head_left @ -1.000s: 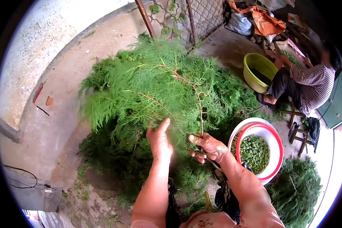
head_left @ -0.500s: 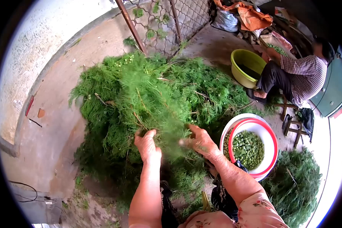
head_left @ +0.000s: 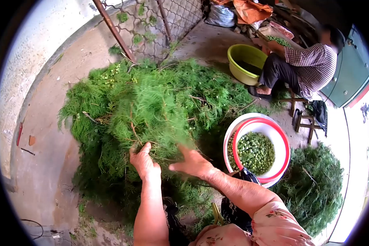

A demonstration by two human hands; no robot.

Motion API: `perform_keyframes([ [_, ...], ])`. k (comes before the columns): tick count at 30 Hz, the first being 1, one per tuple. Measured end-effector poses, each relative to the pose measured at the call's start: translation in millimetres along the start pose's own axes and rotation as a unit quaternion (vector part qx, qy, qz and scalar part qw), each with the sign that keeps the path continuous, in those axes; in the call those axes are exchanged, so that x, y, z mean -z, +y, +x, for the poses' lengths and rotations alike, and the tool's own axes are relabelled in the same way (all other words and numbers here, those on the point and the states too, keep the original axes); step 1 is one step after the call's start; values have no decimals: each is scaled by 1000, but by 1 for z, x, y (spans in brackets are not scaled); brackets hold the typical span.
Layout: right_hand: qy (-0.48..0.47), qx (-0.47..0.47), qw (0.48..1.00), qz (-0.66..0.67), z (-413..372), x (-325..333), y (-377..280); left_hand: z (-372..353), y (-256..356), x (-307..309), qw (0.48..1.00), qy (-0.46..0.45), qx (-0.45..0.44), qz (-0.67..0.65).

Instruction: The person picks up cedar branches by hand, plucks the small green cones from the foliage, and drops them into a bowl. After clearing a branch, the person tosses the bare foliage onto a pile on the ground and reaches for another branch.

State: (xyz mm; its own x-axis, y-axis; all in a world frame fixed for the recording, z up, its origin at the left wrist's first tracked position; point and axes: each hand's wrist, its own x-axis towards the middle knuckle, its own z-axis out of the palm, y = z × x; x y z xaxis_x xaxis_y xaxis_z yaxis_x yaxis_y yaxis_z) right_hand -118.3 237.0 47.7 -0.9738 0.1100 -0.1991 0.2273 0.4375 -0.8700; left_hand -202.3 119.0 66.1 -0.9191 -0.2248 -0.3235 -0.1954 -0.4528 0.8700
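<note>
My left hand (head_left: 145,162) is closed around the woody base of a feathery green conifer branch (head_left: 134,125), thumb on top. The branch fans out upward over a big heap of similar cut greenery (head_left: 96,143). Just to the right, my right hand (head_left: 194,163) hovers with thumb and fingers apart, nothing visible in it; its fingertips are blurred beside the foliage. Right of that hand stands a white basin with a red rim (head_left: 283,141), set in a wider pale basin (head_left: 226,143). Small round green seed cones (head_left: 256,152) lie inside.
Another heap of greenery (head_left: 311,180) lies at lower right. Beyond the basins a co-worker (head_left: 311,65) sits by a yellow-green tub (head_left: 233,67). A small wooden stool (head_left: 309,125) stands behind them. A metal mesh gate (head_left: 147,28) and a white wall (head_left: 37,53) border the space.
The view has shifted, so the surroundings sit farther left. My left hand still grips the branch. My right hand's fingers now spread beside the foliage, its thumb pointing left.
</note>
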Motion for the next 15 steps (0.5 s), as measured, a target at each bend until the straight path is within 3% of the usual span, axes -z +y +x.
perform_keyframes([
  [1, 74, 30, 996, -25, 0, -11, 2, 0, 2, -1, 1000, 0, 4, -15],
  [2, 25, -39, 995, 93, 1, -11, 5, 2, 1, 0, 1000, 8, 2, -13],
  [4, -68, -172, 928, 322, -4, 1, -9, 6, -2, 3, 999, -10, -24, -20],
  [5, -54, -181, 899, 396, -8, 1, -13, 5, 0, 3, 999, -16, -18, -23],
  [6, -110, -165, 875, 442, -10, 5, -10, 9, -1, 7, 999, -27, -10, -27],
  [13, -157, -195, 823, 510, -35, 5, -19, 1, 6, 12, 998, -28, -25, -43],
  [15, -151, -166, 845, 485, -48, 2, -20, 7, 7, 20, 998, -40, -5, -43],
])
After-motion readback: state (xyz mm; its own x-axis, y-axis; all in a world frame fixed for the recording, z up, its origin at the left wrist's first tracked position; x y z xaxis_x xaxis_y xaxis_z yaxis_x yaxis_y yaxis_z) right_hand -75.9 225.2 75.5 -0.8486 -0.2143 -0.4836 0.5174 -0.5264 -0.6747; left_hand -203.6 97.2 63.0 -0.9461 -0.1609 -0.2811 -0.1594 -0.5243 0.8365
